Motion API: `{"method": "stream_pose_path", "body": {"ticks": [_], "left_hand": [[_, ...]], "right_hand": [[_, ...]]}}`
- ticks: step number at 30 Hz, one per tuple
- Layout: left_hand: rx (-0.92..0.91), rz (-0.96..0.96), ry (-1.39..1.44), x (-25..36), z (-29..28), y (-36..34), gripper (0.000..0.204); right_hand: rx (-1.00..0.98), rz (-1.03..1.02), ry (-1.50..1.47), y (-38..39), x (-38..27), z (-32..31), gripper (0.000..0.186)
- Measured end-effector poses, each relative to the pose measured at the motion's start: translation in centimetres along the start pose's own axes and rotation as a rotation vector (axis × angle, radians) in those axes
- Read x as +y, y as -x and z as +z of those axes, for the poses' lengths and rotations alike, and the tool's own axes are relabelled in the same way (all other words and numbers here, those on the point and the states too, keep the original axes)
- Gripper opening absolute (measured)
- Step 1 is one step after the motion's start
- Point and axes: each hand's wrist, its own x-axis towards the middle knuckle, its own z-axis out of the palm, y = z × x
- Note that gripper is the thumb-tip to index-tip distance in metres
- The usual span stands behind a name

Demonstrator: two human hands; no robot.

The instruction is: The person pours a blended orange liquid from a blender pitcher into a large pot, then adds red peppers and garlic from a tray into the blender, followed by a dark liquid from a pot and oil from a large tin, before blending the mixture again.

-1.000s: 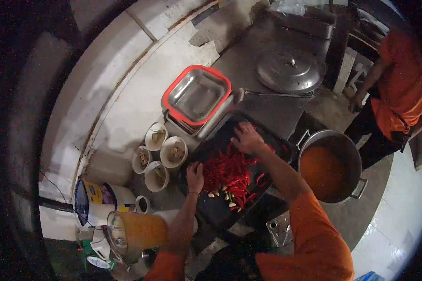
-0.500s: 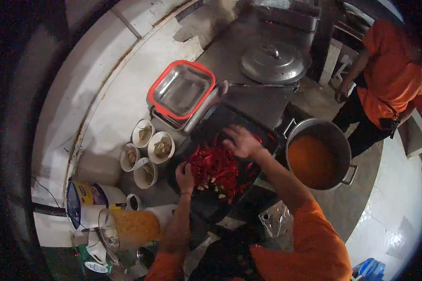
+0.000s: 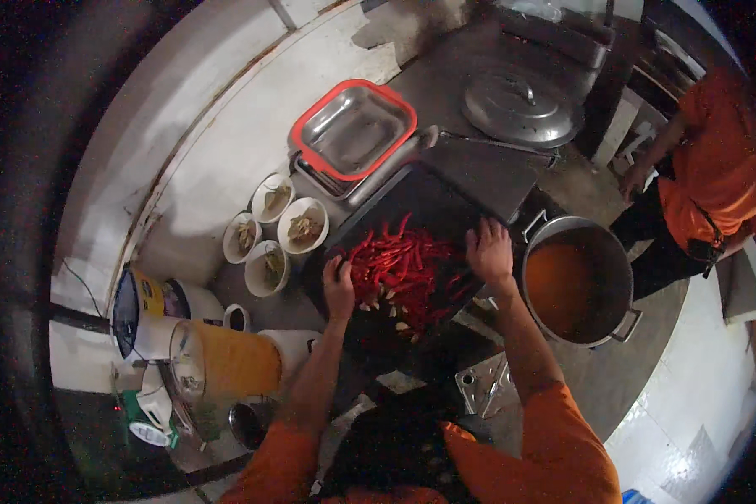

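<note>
A large dark tray [image 3: 420, 189] lies in front of me with a pile of red chili peppers [image 3: 403, 260] on it. Pale pieces like garlic cloves [image 3: 401, 326] are scattered at the pile's near side. At the tray's left edge, my left hand [image 3: 338, 287] is bent round the rim beside the peppers. My right hand [image 3: 490, 252] grips the opposite edge, fingers over the rim, close to the big pot; its thumb is hard to make out.
Several white bowls [image 3: 304, 225] with dried spices stand left, below a red-rimmed steel pan [image 3: 354, 130]. A pot of orange liquid [image 3: 575, 281] is at right, a lidded pot [image 3: 525, 105] behind. Tubs [image 3: 231, 361] crowd the lower left. A co-worker in orange [image 3: 722, 168] stands right.
My right hand has left the top of the peppers and moved right to the tray's edge. My left hand remains at the left edge. The view has shifted a little.
</note>
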Motion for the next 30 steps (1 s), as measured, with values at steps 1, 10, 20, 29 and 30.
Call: {"method": "stream_pose_path", "body": {"ticks": [1, 10, 20, 29, 30], "left_hand": [[-0.044, 0.040, -0.066, -0.4, -0.3, 0.2, 0.038], [0.026, 0.216, -0.200, -0.2, 3.0, 1.6, 0.034], [0.242, -0.230, 0.224, 4.8, 7.0, 1.8, 0.033], [0.273, -0.194, 0.620, 5.1, 6.9, 0.8, 0.024], [0.286, -0.192, 0.622, 5.3, 6.8, 0.9, 0.024]], "right_hand": [[-0.006, -0.019, -0.008, 0.7, -1.1, 0.8, 0.047], [-0.019, -0.201, -0.221, 3.3, -9.0, 4.3, 0.051], [-0.102, 0.106, -0.978, 2.8, -15.7, 8.0, 0.028], [-0.282, 0.451, -1.604, 1.8, -15.1, 10.0, 0.026], [-0.295, 0.443, -1.604, 1.8, -15.5, 9.4, 0.026]]}}
